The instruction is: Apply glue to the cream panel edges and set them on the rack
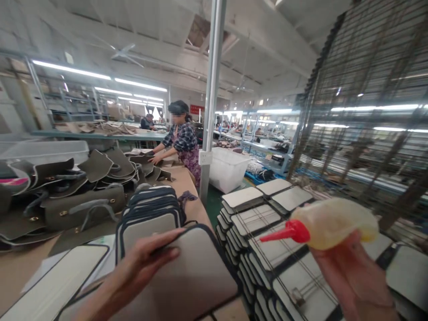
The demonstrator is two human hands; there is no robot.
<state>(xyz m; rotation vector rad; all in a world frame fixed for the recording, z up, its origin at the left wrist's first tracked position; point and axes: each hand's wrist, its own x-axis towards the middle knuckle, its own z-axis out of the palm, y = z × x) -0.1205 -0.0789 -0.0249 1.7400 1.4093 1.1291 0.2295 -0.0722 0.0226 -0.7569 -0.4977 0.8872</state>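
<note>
My left hand point(147, 254) pinches the edge of a flat panel point(200, 272), pale grey with a dark rim and rounded corners. Behind that panel a stack of similar panels point(150, 214) leans on the table. Raised at the right, my right hand point(351, 267) is wrapped round a squeeze bottle point(341, 218) of yellowish, see-through plastic. Its red nozzle point(284, 232) points left, over more stacked panels. Another light panel point(60, 281) with a dark edge lies at the lower left.
Brown bag pieces with handles point(87, 203) cover the table's left side. A co-worker point(182, 138) bends over the far end. A metal post point(212, 89) rises beside the table, near a white bin point(227, 167). Stacked panels on wire racks point(261, 218) stand right; a tall wire rack point(368, 89) looms behind.
</note>
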